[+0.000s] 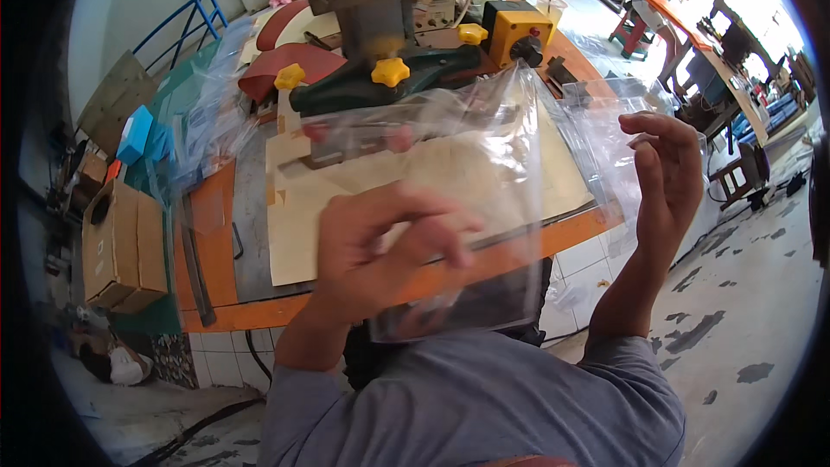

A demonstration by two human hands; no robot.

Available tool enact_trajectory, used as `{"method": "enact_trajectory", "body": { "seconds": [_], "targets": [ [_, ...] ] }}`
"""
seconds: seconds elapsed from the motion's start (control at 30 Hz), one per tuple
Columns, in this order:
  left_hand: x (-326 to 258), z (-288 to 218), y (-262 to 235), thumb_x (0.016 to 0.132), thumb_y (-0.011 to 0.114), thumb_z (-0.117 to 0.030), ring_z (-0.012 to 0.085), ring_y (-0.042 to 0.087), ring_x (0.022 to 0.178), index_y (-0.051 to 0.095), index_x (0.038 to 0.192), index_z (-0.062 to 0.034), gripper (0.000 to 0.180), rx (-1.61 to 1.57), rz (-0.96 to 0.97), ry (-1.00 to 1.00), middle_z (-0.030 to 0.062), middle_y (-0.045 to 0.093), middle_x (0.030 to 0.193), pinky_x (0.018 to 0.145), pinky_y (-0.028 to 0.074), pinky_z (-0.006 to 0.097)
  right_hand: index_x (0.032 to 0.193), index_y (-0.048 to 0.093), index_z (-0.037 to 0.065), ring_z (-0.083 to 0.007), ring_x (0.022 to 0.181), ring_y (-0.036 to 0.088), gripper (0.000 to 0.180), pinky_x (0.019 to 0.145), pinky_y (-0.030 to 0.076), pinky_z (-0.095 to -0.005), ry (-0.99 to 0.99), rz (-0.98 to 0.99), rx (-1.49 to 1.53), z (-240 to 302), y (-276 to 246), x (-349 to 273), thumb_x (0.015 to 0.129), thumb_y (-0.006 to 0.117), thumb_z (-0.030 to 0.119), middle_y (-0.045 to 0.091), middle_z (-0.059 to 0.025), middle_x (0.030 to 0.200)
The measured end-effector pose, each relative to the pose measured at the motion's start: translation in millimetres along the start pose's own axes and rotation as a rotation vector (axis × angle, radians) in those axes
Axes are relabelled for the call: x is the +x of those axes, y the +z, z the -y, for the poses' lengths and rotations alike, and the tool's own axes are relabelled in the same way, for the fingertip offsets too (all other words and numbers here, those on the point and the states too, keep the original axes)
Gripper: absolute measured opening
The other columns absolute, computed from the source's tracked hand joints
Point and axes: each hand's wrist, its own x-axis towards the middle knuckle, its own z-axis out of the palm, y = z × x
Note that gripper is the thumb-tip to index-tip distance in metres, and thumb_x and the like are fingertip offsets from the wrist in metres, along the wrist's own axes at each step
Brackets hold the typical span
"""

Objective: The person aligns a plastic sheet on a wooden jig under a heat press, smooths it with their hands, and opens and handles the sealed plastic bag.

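the orange-edged table (pixel 571 229) carried a green machine (pixel 406 78). above it hung a clear plastic bag (pixel 484 164), thin, limp and probably slippery, best pinched at its edges. left hand (pixel 380 246) pinched its lower part; right hand (pixel 670 177) gripped the far edge.

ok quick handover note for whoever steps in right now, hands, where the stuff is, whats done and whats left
Left hand: fingers pinch the near edge of a clear plastic bag, held up in front of the chest.
Right hand: raised at the bag's right side, fingers curled on a second fold of clear film; how firm that grip is cannot be told.
Bench: the orange-edged table carries a beige sheet and a green machine with yellow knobs. A cardboard box stands to the left.
Done: bag is lifted and partly spread.
Left: nothing visible inside the bag; it is not laid down.
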Motion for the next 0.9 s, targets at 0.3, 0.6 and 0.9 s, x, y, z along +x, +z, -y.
{"method": "enact_trajectory", "body": {
  "seconds": [0.3, 0.6, 0.9],
  "targets": [
    [25.7, 4.1, 45.5, 0.109, 0.055, -0.004, 0.0183, 0.076, 0.092, 0.063, 0.119, 0.0041, 0.015, 0.115, 0.087, 0.1, 0.0159, 0.077, 0.102, 0.086, 0.059, 0.032, 0.109, 0.073, -0.002, -0.035, 0.116, 0.067, 0.056, 0.105, 0.049, -0.0492, -0.431, 0.308, -0.067, 72.2, 32.0, 26.1, 0.092, 0.073, 0.051, 0.076, -0.0213, 0.114],
    [21.0, -19.9, 36.9, 0.1, 0.067, -0.001, 0.0239, 0.079, 0.095, 0.069, 0.113, 0.0037, 0.013, 0.285, 0.067, 0.313, 0.0179, 0.077, 0.108, 0.081, 0.06, 0.031, 0.106, 0.078, 0.0, -0.0361, 0.111, 0.071, 0.042, 0.1, 0.053, -0.0456, -0.369, 0.478, -0.214, 89.0, 18.4, 47.6, 0.075, 0.084, 0.027, 0.077, -0.0172, 0.112],
    [32.3, -52.8, 45.8, 0.106, 0.058, -0.004, 0.0293, 0.077, 0.1, 0.064, 0.124, 0.0072, 0.022, 0.304, 0.094, 0.351, 0.0262, 0.073, 0.122, 0.08, 0.064, 0.037, 0.101, 0.076, -0.001, -0.0329, 0.098, 0.075, 0.038, 0.089, 0.058, -0.0433, -0.457, 0.429, -0.053, 101.8, 18.3, 65.9, 0.075, 0.086, 0.025, 0.078, -0.0157, 0.097]
  ]
}}
